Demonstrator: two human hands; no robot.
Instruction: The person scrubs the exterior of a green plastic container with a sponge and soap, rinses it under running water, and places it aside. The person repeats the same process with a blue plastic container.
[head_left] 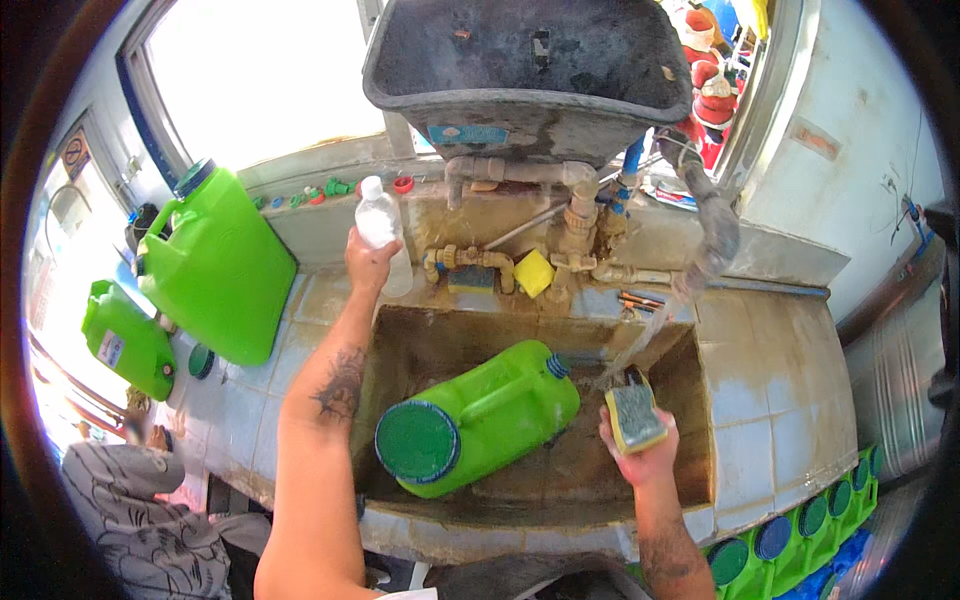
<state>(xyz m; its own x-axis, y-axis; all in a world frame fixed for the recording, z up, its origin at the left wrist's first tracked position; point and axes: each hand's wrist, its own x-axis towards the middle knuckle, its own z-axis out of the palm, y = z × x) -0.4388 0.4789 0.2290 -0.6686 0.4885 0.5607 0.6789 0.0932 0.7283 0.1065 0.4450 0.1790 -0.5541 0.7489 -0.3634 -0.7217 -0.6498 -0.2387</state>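
My left hand (370, 260) reaches to the back of the sink and is closed around a clear plastic bottle (378, 215) with a white cap. Over the right side of the sink, my right hand (645, 458) grips a sponge (634, 410), yellow with a dark green scouring face turned up. A stream of water (640, 338) falls from the grey hose (708, 240) close to this sponge. Between my arms a green jug (490, 420) lies on its side in the sink (540, 512), its wide dark green lid toward the lower left and its small blue cap toward the back.
Two green jugs (225, 265) stand on the left of the tiled counter, a loose lid (201, 361) beside them. A black tub (530, 125) sits above pipes and a tap (455, 258). A yellow sponge (534, 273) rests behind the sink. Another person (140, 510) is at lower left; several jugs (800, 530) line the lower right.
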